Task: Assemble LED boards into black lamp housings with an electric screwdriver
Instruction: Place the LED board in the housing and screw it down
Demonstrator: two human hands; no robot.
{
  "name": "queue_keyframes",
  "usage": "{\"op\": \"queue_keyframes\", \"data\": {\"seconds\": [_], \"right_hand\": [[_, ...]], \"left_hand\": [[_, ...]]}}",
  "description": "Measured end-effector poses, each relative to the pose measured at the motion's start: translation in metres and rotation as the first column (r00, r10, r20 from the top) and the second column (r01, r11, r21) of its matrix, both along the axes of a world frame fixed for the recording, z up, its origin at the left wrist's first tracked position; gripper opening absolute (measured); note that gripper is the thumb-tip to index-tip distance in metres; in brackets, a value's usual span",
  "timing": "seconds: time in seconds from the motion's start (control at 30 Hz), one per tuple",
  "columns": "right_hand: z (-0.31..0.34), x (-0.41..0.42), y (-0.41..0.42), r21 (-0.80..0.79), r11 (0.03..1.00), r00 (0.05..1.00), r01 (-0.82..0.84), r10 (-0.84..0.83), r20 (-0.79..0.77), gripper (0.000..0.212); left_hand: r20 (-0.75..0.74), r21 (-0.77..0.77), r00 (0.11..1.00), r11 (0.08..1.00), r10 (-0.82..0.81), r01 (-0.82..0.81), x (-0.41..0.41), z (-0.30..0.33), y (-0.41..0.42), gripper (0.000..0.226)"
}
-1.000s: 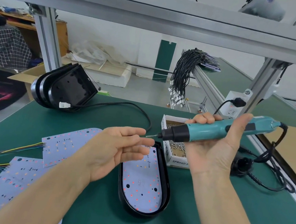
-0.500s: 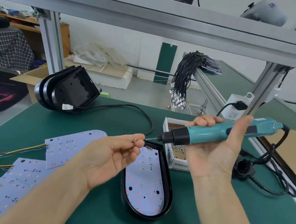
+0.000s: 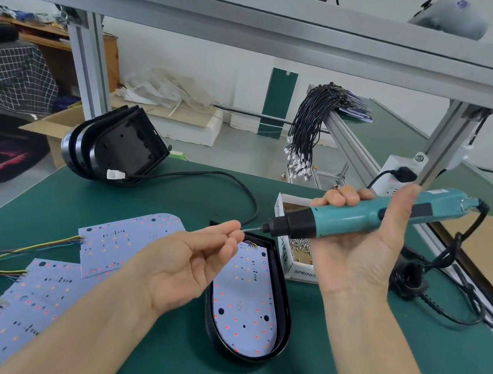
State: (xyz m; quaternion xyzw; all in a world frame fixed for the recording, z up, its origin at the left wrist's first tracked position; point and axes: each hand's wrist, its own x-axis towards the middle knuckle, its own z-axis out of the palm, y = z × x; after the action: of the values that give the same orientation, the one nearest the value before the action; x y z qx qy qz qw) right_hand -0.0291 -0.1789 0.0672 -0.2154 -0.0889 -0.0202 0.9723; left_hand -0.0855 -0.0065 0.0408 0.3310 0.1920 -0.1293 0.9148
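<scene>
A black lamp housing [image 3: 283, 323] lies on the green table with a white LED board [image 3: 243, 309] seated inside it. Above its far end, my right hand [image 3: 359, 252] grips a teal electric screwdriver [image 3: 360, 216] held nearly level, its bit pointing left. My left hand [image 3: 188, 260] is raised palm up, and its fingertips pinch a small screw [image 3: 242, 229] right at the bit's tip. Loose LED boards [image 3: 126, 233] with coloured wires lie to the left.
A white box of screws [image 3: 292, 255] stands just right of the housing. Stacked black housings [image 3: 116, 144] sit at the back left with a black cable. The screwdriver's cord and plug [image 3: 411, 280] lie at the right. An aluminium frame beam [image 3: 260, 22] crosses overhead.
My left hand went from open fingers to pinching a screw and has brought it up against the screwdriver bit. The screwdriver has barely moved.
</scene>
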Motion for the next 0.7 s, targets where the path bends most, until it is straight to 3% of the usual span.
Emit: {"op": "queue_keyframes", "data": {"seconds": [0.17,0.27,0.33,0.5,0.63,0.7], "right_hand": [[-0.001,0.001,-0.002,0.013,1.000,1.000,0.004,-0.004,-0.023,0.041],[-0.001,0.002,-0.003,0.010,1.000,1.000,0.015,-0.015,-0.018,0.040],[-0.001,0.002,-0.004,0.015,1.000,1.000,0.015,-0.015,-0.012,0.039],[-0.003,0.001,-0.005,0.005,1.000,1.000,0.004,-0.004,0.006,0.040],[-0.003,0.001,-0.005,-0.006,1.000,1.000,0.003,-0.003,0.019,0.040],[-0.004,0.000,-0.005,-0.009,1.000,1.000,-0.002,0.002,0.023,0.040]], "left_hand": [[-0.025,-0.092,0.988,0.983,0.155,-0.156,0.002,0.002,-0.002,0.018],[0.034,-0.068,0.991,0.989,0.131,-0.129,0.002,0.003,-0.001,0.029],[0.101,0.011,0.990,0.995,0.101,-0.103,0.003,0.004,-0.002,0.032],[0.173,0.236,0.984,0.969,0.032,-0.073,0.002,0.000,-0.008,0.015],[0.115,0.469,0.993,0.882,-0.010,-0.046,0.002,-0.005,-0.012,0.018],[0.074,0.507,0.997,0.862,-0.020,-0.020,0.004,-0.005,-0.013,0.023]]}}
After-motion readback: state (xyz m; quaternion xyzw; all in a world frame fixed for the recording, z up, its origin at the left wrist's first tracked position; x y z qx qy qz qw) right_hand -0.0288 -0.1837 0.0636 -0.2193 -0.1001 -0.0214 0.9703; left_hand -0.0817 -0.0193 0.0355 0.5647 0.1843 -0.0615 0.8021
